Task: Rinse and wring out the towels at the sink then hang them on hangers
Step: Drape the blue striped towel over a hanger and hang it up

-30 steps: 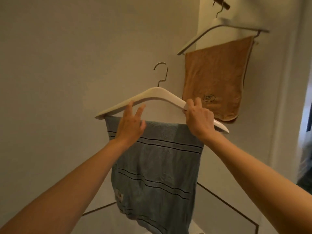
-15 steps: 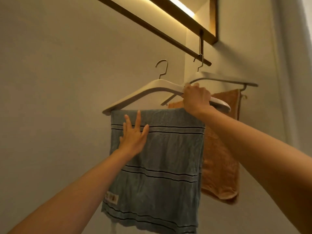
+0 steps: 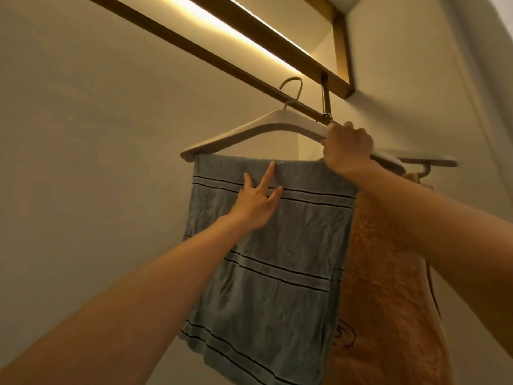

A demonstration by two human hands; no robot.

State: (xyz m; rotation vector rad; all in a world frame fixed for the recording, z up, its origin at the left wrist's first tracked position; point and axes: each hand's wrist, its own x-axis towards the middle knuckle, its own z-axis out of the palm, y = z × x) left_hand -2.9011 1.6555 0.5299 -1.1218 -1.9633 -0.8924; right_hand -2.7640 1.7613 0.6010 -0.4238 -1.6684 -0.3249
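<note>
The hanger [image 3: 258, 127] has risen since the earlier frame, and we now see its hook [image 3: 299, 90] crossing the dark rail [image 3: 194, 45] at upper centre; whether it rests on the rail we cannot tell. The right hand [image 3: 347, 148], right of centre, grips the hanger's right arm with fingers curled around it. The left hand [image 3: 256, 202] lies at centre, its straight, spread fingers pressed flat on the blue towel [image 3: 277, 259], holding nothing. That striped towel hangs from the hanger down to lower centre. Behind it on the right, an orange towel [image 3: 388, 273] hangs from a second hanger [image 3: 433, 162]. A lit strip [image 3: 236, 31] glows above the rail.
</note>
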